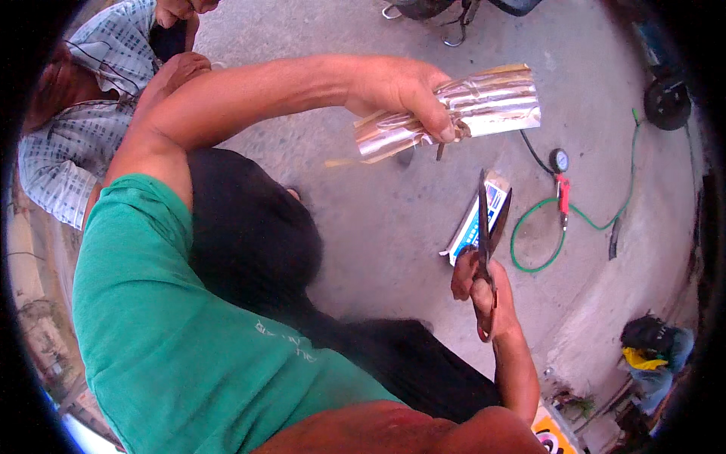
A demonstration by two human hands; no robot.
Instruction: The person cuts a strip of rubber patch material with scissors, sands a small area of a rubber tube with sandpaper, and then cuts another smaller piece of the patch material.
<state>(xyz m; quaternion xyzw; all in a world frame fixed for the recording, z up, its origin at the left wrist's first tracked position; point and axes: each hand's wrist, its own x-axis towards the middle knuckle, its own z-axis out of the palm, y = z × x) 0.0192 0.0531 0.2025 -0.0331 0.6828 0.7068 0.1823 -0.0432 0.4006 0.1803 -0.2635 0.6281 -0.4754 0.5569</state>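
My left hand (412, 98) is stretched out over the concrete, its thumb pressed onto a shiny packet of brown strips (495, 102). Part of the packet hangs out on each side of the fingers, and a short dark piece pokes out below the thumb. Lower on the right, my right hand (491, 291) grips the handles of dark metal scissors (484, 219). Their blades point away from me and stand slightly apart. Behind the blades lies a long white and blue cardboard box (463, 236) on the ground, partly hidden by the scissors.
A red inflator with a round gauge (559, 160) and a green hose (522, 257) lies to the right. A small black wheel (667, 104) is farther off. A person in a checked shirt (57, 163) sits close at my left. Dark and yellow cloth (646, 356) lies at lower right.
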